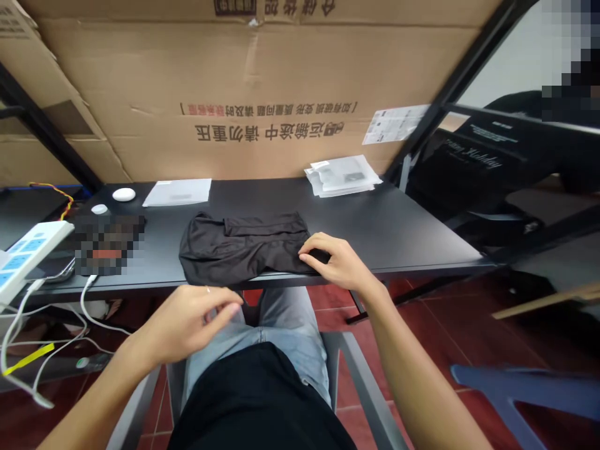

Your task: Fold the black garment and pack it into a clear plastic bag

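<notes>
A black cloth garment (244,247), loosely folded and wrinkled, lies along the front edge of the dark table. At its right end is my right hand (340,262), thumb and fingers pinched on the fabric edge. My left hand (194,319) hovers in front of the table edge, below the garment's left part, above my lap. Its thumb and fingers are drawn together; whether cloth is between the tips is unclear. A folded strip runs along the garment's upper side.
Behind the black table (398,231) stands a large cardboard panel (262,75). White plastic packets (344,175) lie back right, another packet (178,192) back left. At left are a white oval case (124,194), a power strip (28,259) and cables. A blue stool (525,387) stands right; another person (510,144) sits beyond.
</notes>
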### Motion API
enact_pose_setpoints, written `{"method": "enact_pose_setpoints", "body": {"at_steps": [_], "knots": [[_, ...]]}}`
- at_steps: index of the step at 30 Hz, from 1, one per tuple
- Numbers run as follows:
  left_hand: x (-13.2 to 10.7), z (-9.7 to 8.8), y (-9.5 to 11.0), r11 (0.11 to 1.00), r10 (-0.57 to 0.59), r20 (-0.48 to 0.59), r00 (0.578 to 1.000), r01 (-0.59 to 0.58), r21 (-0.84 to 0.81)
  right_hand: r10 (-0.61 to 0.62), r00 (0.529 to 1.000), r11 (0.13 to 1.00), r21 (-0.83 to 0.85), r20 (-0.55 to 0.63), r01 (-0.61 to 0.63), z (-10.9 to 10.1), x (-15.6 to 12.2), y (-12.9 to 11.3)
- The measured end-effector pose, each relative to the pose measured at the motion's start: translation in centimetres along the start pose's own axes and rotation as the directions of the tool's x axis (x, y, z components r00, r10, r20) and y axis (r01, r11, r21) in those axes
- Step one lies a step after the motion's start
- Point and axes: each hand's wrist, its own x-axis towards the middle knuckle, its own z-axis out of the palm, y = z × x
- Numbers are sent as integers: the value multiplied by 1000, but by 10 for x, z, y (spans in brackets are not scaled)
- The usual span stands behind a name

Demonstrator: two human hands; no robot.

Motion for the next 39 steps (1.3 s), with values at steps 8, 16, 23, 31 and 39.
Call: {"method": "enact_pose_setpoints", "body": {"at_steps": [8, 16, 23, 31, 39], "knots": [[66, -45, -60, 985, -65, -515, 854, 139, 106, -60, 997, 984, -165, 58, 69, -18, 42, 20], [144, -37, -80, 904, -4, 91, 996, -35, 426, -122, 894, 876, -376, 431, 301, -25, 92, 56], [168, -36, -104, 951, -123, -60, 991, 135, 277, 74, 972, 927, -374, 223, 15, -25, 118, 57], [177, -41, -99, 947, -205, -389, 898, 282, 152, 137, 979, 916, -357, -149, -183, -15, 140, 59], [78, 6, -80, 932, -237, 12, 971, 224, 286, 97, 939, 948, -319, 330, 14, 21, 50, 3]]}}
